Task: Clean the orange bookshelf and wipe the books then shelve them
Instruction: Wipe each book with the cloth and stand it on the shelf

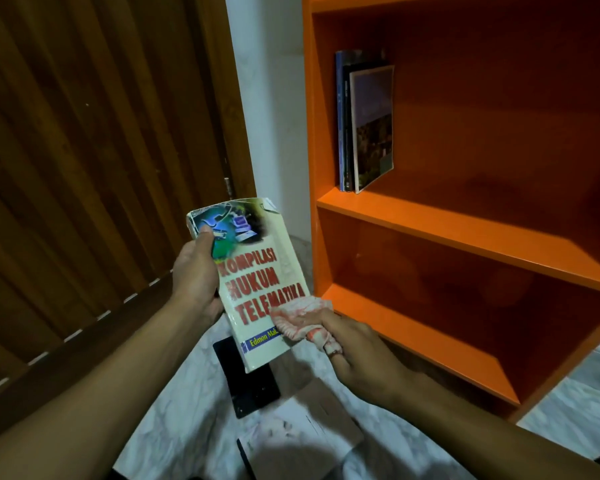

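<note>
Wooden door (84,168): dark slatted panels, filling the left side, beside a strip of white wall (274,98).

Orange bookshelf (482,237): open-fronted, on the right, three compartments in view. Upper compartment holds a small row of books (364,123) at its left end, upright against the side wall; the outermost leans slightly, its lower corner at the shelf's front edge. The two compartments below show only bare orange board.

Floor (187,427): pale marbled tile. On it, below the hands, a black book (250,379) and a light-covered book (302,431) lying flat, partly overlapping, just in front of the bookshelf's left corner.

Cream paperback (257,271): red title lettering, globe picture at top, held tilted in the air left of the bookshelf.

Left hand (196,271): grips the paperback's left edge, thumb laid across the cover's upper corner.

Right hand (357,351): fingers curled around a bunched cloth.

Cloth (302,320): white with red pattern, pressed against the paperback's lower right cover.
</note>
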Demonstrator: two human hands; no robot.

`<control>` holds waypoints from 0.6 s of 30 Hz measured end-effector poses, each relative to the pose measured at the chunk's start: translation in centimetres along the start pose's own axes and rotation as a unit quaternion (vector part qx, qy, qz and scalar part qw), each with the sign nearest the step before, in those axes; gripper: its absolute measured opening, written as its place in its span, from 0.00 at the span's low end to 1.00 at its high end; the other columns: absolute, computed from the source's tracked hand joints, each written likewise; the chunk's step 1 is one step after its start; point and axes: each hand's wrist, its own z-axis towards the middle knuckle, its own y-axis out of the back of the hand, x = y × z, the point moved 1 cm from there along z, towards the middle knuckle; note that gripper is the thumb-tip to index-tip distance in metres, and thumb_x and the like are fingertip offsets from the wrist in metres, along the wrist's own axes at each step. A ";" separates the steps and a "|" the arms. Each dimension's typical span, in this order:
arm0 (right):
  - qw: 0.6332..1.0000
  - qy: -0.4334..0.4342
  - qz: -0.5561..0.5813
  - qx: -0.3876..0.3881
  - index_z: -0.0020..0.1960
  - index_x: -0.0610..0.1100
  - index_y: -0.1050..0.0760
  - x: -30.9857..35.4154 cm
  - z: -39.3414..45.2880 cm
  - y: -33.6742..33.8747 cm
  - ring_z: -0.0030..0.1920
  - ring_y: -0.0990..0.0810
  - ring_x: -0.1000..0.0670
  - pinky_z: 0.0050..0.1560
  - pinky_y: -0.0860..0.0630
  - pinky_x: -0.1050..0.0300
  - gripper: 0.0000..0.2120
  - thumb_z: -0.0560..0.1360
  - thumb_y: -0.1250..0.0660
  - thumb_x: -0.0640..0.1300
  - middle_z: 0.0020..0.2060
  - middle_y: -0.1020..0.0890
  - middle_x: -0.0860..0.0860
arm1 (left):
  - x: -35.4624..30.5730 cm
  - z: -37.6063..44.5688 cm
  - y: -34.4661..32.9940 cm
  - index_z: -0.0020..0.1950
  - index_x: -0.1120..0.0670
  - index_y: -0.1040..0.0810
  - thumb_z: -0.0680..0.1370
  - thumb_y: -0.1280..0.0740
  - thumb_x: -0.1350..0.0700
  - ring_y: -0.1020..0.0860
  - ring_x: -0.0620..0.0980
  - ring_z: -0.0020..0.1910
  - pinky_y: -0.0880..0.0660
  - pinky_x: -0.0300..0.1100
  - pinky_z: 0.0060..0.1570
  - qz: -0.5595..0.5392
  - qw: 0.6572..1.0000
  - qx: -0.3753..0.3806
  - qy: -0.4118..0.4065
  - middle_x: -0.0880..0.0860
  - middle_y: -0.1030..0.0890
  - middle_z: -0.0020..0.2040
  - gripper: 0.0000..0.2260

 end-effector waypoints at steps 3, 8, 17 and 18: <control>0.997 -0.043 0.041 0.053 0.55 0.48 0.27 0.3 0.5 0.4 0.38 0.23 0.66 0.37 0.27 0.65 0.11 0.78 0.43 0.36 0.40 0.21 0.65 | 0.1 0.1 0.6 0.61 0.54 0.27 0.83 0.39 0.45 0.14 0.59 0.48 0.20 0.63 0.54 0.075 0.996 0.004 -0.051 0.59 0.14 0.51 0.14; 0.951 -0.180 0.194 -0.157 0.44 0.51 0.26 -0.6 3.2 2.2 0.39 0.22 0.60 0.41 0.26 0.59 0.08 0.80 0.37 0.41 0.38 0.19 0.59 | 1.4 -1.5 -0.1 0.57 0.52 0.26 0.83 0.38 0.47 0.14 0.59 0.41 0.17 0.57 0.44 0.164 0.983 0.056 -0.066 0.61 0.15 0.49 0.10; 0.943 -0.170 0.074 -0.278 0.59 0.54 0.30 0.4 3.8 2.8 0.49 0.18 0.54 0.46 0.18 0.45 0.08 0.82 0.44 0.45 0.54 0.18 0.51 | 7.0 -5.2 -5.0 0.58 0.52 0.24 0.82 0.37 0.47 0.15 0.64 0.44 0.20 0.65 0.51 0.156 0.974 0.165 0.005 0.61 0.14 0.47 0.11; 0.959 -0.153 0.034 -0.237 0.66 0.56 0.32 0.7 3.5 1.9 0.60 0.21 0.55 0.58 0.22 0.43 0.18 0.81 0.45 0.39 0.63 0.21 0.49 | 7.1 -5.1 -5.4 0.58 0.53 0.24 0.82 0.37 0.47 0.15 0.64 0.44 0.20 0.63 0.51 0.140 0.977 0.160 0.015 0.62 0.15 0.48 0.11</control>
